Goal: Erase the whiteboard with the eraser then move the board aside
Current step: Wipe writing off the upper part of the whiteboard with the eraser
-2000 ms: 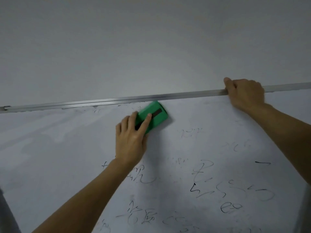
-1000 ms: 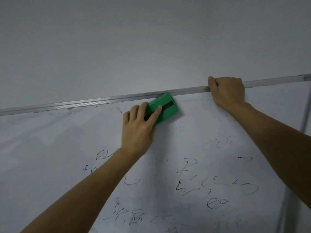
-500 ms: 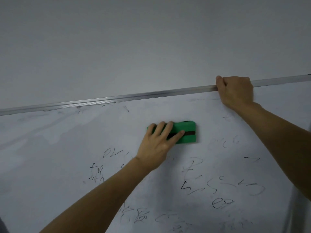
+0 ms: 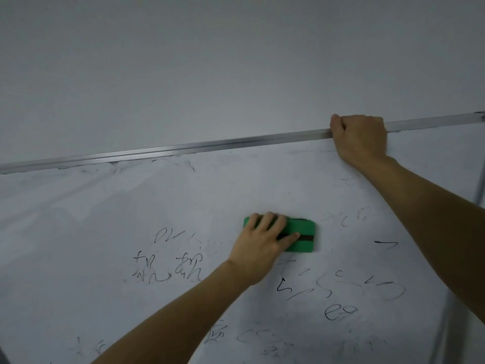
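Plain grey-white wall [image 4: 236,61] behind, filling upper half (bare, evenly lit, slightly darker toward top).

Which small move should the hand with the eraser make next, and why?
Probably slide the eraser down and right, the left hand keeping it flat on the whiteboard. Dark writing sits just below it, while the strip above looks mostly wiped. The right hand grips the top rail.

A single head-worn wide-angle view looks forward, close to the whiteboard [image 4: 105,232], within arm's reach. The board's aluminium top rail [image 4: 183,149] slants across mid-frame, rising to the right; bare wall [image 4: 236,61] fills the upper half, and the board's right edge [image 4: 481,185] just shows.
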`<act>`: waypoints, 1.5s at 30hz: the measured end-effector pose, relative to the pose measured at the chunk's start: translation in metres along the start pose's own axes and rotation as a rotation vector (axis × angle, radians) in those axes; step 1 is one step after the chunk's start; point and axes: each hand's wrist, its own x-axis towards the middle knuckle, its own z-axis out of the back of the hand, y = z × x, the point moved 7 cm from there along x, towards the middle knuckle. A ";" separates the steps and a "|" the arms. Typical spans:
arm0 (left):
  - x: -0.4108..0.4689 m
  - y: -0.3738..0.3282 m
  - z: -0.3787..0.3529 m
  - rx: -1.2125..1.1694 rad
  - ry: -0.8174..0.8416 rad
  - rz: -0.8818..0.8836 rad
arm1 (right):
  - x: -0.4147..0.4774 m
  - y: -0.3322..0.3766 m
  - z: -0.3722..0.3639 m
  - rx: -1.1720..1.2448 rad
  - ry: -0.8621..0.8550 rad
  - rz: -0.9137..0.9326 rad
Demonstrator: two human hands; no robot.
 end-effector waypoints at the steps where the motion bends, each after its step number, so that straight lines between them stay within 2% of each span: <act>1: 0.002 -0.004 -0.003 -0.013 0.045 -0.026 | 0.000 -0.002 0.000 0.000 0.002 0.001; 3: 0.011 0.010 0.008 -0.013 0.011 0.012 | 0.001 -0.005 0.002 -0.001 -0.002 0.005; 7: 0.029 0.075 0.062 -0.017 -0.270 0.340 | 0.000 -0.004 0.001 -0.012 -0.009 0.002; 9: 0.029 0.080 0.065 0.004 -0.300 0.389 | -0.001 -0.001 -0.001 -0.021 -0.020 0.008; 11: 0.021 0.057 0.047 0.026 -0.235 0.297 | 0.000 0.001 -0.003 -0.024 -0.020 0.012; 14: -0.001 0.006 0.003 0.000 -0.003 0.058 | -0.001 0.001 -0.005 -0.020 -0.020 0.013; 16: -0.012 -0.009 -0.010 -0.025 0.098 -0.010 | -0.001 0.001 -0.004 -0.009 -0.024 0.017; 18: -0.006 0.002 -0.001 -0.042 0.060 0.033 | 0.000 -0.001 -0.003 -0.003 -0.030 0.026; 22: 0.026 0.062 0.055 -0.038 -0.218 0.325 | 0.000 -0.004 -0.002 -0.027 -0.018 0.006; 24: 0.031 0.075 0.065 -0.013 -0.264 0.406 | 0.000 -0.003 -0.003 -0.039 -0.020 0.002; 26: 0.029 0.058 0.053 0.031 -0.224 0.342 | 0.000 -0.001 -0.002 -0.034 -0.018 0.004; 30: 0.001 -0.004 0.004 0.013 0.035 0.030 | -0.001 0.000 -0.002 -0.028 0.000 0.009; 32: -0.008 -0.008 -0.002 0.003 0.096 -0.007 | -0.002 0.002 -0.001 -0.023 0.029 0.018; 34: -0.004 0.006 0.008 -0.001 0.054 0.035 | 0.000 0.001 -0.001 -0.002 0.063 0.028; 37: 0.008 0.046 0.033 -0.012 -0.101 0.186 | 0.008 -0.010 0.001 0.019 0.112 0.033; 41: 0.021 0.074 0.054 -0.028 -0.250 0.304 | 0.018 -0.063 0.024 -0.185 0.093 -0.054; 43: 0.028 0.063 0.047 -0.038 -0.266 0.283 | 0.015 -0.091 0.037 -0.293 0.086 -0.080; 45: 0.036 0.033 0.030 -0.031 -0.232 0.145 | 0.011 -0.101 0.039 -0.306 0.100 -0.066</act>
